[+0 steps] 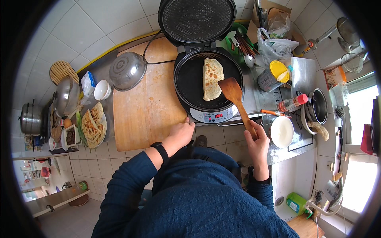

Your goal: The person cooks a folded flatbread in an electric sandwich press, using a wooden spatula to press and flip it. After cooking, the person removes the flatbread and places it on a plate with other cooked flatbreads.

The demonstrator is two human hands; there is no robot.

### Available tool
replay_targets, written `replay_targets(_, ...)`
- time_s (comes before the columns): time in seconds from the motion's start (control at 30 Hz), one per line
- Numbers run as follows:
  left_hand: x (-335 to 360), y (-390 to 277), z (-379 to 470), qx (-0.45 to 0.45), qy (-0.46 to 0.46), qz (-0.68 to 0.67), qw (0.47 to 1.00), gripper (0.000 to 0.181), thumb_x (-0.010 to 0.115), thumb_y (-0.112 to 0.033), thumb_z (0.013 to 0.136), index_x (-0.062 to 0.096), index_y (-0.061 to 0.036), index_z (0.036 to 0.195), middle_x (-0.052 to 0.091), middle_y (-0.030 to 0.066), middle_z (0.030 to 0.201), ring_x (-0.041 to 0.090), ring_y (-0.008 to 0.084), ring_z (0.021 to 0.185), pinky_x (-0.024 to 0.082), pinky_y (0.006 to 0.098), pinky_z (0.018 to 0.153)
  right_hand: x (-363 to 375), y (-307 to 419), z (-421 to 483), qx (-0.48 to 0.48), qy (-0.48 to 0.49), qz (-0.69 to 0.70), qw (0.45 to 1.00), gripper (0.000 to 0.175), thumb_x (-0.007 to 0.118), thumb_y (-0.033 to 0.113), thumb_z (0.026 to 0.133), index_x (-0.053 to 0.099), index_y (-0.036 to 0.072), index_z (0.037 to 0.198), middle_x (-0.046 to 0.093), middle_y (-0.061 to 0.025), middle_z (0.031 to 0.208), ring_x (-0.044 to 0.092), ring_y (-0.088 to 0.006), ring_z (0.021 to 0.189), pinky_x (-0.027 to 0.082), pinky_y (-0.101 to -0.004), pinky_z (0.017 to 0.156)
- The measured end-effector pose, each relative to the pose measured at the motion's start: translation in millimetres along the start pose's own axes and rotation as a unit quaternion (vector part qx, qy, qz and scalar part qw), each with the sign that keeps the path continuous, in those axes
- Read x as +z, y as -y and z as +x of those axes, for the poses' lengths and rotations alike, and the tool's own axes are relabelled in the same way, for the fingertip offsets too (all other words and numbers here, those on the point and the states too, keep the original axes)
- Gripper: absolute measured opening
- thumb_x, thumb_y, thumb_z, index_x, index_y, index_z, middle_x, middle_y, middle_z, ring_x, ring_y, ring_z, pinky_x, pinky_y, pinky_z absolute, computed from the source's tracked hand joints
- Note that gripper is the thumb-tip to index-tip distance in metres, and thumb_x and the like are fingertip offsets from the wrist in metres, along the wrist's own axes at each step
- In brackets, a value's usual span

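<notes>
My right hand (257, 142) grips the handle of a wooden spatula (233, 91). The spatula's blade touches or overlaps the right edge of a folded, browned flatbread (212, 78). That bread lies on the black lower plate of an electric griddle (187, 80), whose ridged lid (196, 19) stands raised. A lit red display (218, 115) shows on its front panel. My left hand (182, 131), fingers curled, is at the front edge between the griddle and a wooden board (143, 119). Whether it holds anything is hidden.
An upturned metal bowl (127, 71) rests on the board. Further left are a white bowl (102, 90) and a plate of cooked flatbreads (90, 126). Rightward are a yellow-lidded can (279, 72), a red-capped bottle (293, 102), an orange-handled tool (272, 112) and another white bowl (282, 132).
</notes>
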State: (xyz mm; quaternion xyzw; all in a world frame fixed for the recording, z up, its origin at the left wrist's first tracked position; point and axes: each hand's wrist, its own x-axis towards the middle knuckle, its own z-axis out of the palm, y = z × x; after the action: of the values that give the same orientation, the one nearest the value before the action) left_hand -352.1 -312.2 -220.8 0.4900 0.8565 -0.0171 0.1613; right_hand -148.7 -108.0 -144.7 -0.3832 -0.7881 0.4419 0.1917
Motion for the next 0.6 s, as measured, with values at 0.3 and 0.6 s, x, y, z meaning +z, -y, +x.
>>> replay_targets(0.3,12,3,2,0.008,-0.011,-0.001,1.0,0.02,0.052,-0.015,0.088,0.06,-0.002,0.101,0.054,0.031,0.131,0.071,0.0347,0.075,0.058,0.0453,0.064,-3,0,-1,-0.001,-0.021,-0.006,1.0,0.037,0.07,0.011,0.085,0.065,0.003,0.12,0.071,-0.0134,0.086,0.064,-0.0142,0.067,0.053,-0.0284,0.067)
replay_targets(0.6,-6,-5,3,-0.003,0.059,0.017,0.998,0.031,0.05,-0.008,0.087,0.058,0.0001,0.115,0.05,0.0333,0.135,0.073,0.0333,0.084,0.059,0.0427,0.07,-2,-6,0,-0.019,-0.027,0.006,0.999,0.037,0.07,0.011,0.085,0.064,0.003,0.12,0.071,-0.014,0.087,0.065,-0.0148,0.069,0.053,-0.0289,0.067)
